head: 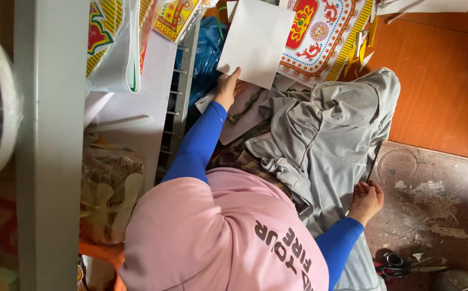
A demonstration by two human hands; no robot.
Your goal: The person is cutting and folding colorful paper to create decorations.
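From the head view, my left hand [227, 89] is stretched out ahead of me, arm nearly straight, thumb and fingers pinching the lower edge of a white sheet of paper [256, 40] that runs away from me toward the printed red-and-yellow dragon sheet [320, 37]. My right hand [366, 200] is well apart from it, curled closed and empty, resting by my grey trouser leg [325, 140], with the scissors [393, 264] lying on the floor near it.
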